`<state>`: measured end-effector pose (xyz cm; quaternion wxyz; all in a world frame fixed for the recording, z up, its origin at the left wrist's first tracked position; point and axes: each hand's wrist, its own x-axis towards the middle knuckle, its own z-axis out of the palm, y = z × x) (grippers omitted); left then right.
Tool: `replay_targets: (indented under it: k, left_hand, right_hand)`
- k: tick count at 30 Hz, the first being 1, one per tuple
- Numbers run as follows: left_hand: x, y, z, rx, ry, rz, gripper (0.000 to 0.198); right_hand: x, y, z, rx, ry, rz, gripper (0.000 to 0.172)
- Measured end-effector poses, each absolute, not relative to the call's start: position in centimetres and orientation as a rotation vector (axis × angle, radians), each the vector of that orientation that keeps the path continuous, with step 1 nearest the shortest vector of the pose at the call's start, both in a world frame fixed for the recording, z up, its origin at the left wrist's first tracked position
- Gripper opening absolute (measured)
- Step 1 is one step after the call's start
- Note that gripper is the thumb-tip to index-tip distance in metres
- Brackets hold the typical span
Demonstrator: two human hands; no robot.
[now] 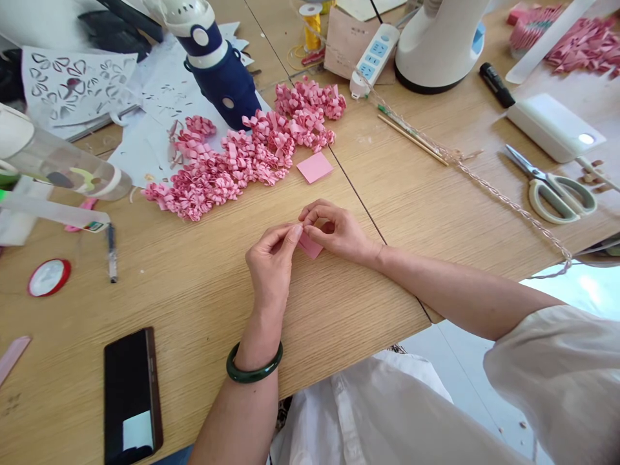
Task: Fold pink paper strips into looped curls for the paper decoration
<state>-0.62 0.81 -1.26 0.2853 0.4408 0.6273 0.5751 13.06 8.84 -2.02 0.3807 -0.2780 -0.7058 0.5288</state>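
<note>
Between my two hands is a small pink piece of paper (310,247), partly hidden by the fingers. My left hand (272,258), below a dark green bangle (254,376) on the forearm, pinches its upper left edge with thumb and forefinger. My right hand (338,231) curls over the top right, its thumb and forefinger closed at the same edge, fingertips touching the left ones. Just beyond lies a flat stack of pink paper squares (314,168). Behind that spreads a long heap of curled pink paper flowers (227,171).
A navy bottle (220,81) stands behind the heap. To the right lie scissors (557,194), a twisted cord (513,200), a white power strip (374,59) and a black marker (496,84). On the left are a phone (130,394), a tape roll (49,278) and a pen (112,253).
</note>
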Motion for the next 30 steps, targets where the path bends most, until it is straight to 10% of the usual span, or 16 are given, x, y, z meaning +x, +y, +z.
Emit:
replay_targets:
  k: [30]
  left_hand:
    - [-0.58,0.79,-0.83,1.107,1.685,1.489,0.027]
  right_hand:
    - [13.04,8.92,-2.17,-0.674,-1.793,1.359,0.016]
